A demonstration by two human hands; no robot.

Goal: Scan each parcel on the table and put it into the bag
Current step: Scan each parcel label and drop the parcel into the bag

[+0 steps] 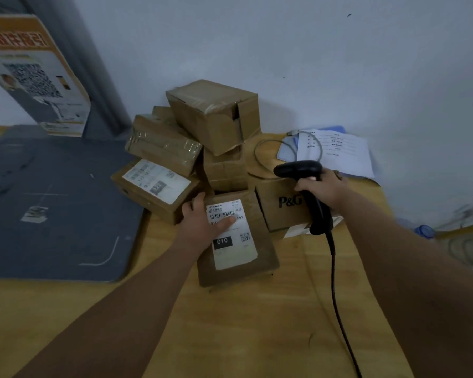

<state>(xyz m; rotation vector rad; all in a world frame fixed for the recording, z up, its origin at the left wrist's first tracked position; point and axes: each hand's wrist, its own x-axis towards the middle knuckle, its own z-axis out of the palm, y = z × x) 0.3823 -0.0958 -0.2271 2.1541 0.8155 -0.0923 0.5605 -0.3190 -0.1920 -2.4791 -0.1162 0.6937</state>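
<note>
A flat brown parcel (246, 264) with a white "010" label lies on the wooden table (243, 331) in front of a heap of cardboard parcels (213, 115). My left hand (202, 222) holds its left edge, thumb lying across the label and fingers curled round the side. My right hand (325, 189) grips a black corded barcode scanner (311, 192), its head pointing left above a "P&G" box (284, 205). Another labelled parcel (156, 186) sits to the left of the heap. No bag is in view.
A dark grey mat (52, 203) covers the table's left side. An orange and white printed box (33, 72) leans against the wall at back left. Papers (336, 151) and a grey cable loop lie behind the P&G box. The scanner's cord runs down toward me.
</note>
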